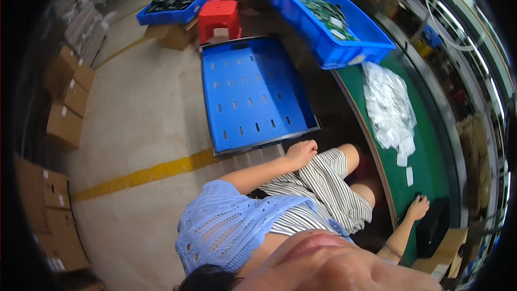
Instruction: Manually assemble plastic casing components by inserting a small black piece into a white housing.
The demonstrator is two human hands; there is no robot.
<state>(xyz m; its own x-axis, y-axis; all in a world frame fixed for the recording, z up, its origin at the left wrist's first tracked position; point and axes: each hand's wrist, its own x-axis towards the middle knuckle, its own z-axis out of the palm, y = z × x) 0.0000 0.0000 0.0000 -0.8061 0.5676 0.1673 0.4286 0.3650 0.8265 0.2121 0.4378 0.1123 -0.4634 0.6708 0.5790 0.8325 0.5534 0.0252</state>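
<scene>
My left hand (pixel 301 154) rests on the striped cloth (pixel 328 175) over my lap, its fingers curled in, and nothing shows in them. On the green worktop to the right, my right hand (pixel 418 208) is closed with its fingertips at a small dark piece (pixel 419 195), too small to name. Just beyond it lies a white flat rectangular piece (pixel 409 176), with another white piece (pixel 402 159) farther off. A heap of clear-and-white plastic bags (pixel 389 105) spreads along the worktop (pixel 425 145). Beside my right hand stands a black box-shaped object (pixel 432 227).
A blue bin (pixel 344 53) of green circuit boards stands at the worktop's far end. Ahead on the floor is a large blue slotted tray (pixel 247 113); behind it are a red stool (pixel 218 19) and a blue crate (pixel 172 19) of dark parts. Cartons (pixel 64 124) line the left.
</scene>
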